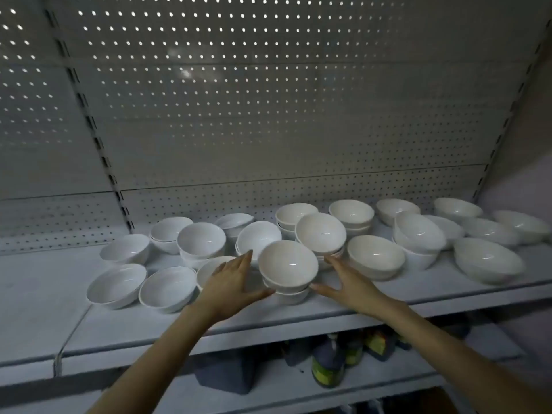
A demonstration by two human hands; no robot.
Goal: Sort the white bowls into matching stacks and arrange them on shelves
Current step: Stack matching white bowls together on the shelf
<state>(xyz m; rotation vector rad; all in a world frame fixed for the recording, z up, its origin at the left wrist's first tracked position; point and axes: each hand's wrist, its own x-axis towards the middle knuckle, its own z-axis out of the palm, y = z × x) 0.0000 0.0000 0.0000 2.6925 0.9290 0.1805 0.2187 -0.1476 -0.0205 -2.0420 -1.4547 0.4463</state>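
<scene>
Many white bowls stand on a grey metal shelf [209, 327], some single, some in short stacks. A short stack of white bowls [288, 268] stands near the front, in the middle. My left hand [231, 279] lies at its left side and my right hand [343, 279] at its right side, fingers straight, thumbs at the base of the stack. Behind it stands another stack [321, 233]. Single bowls [167, 288] lie at the left, and wider bowls [487, 259] at the right.
A perforated back panel [268, 115] rises behind the shelf, with slotted uprights [98, 144] at the left. On the lower shelf stand dark bottles [328, 366] and a dark block [227, 372]. Bare shelf surface shows at the far left [35, 294].
</scene>
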